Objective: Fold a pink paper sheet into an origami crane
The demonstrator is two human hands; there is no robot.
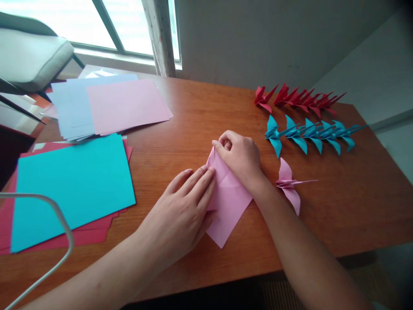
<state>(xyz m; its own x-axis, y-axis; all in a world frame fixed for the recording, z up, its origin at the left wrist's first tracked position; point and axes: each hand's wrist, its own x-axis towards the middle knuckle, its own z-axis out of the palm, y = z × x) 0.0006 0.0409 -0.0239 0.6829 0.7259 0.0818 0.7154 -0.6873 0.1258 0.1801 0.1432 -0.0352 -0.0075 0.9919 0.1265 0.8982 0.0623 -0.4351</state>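
Observation:
A square sheet of pink origami paper [227, 202] lies on the wooden table, turned cornerwise and partly folded, with crease lines across it. My left hand [185, 202] is closed on its left edge, the straight fingers held together on the folded flap and the thumb lower down, partly in shadow. At the paper's far corner, my right hand [240, 153] is closed, with its thumb and curled fingers at the narrow folded tip. To the right of my right forearm rests a finished pink paper crane [288, 183], wings spread.
Behind the pink crane stand a row of blue paper cranes [306, 132] and a row of red cranes [301, 99]. On the left lie blue sheets [74, 189] over red ones [93, 234], with pale pink sheets [129, 105] further back. A white cable [66, 224] curves at lower left.

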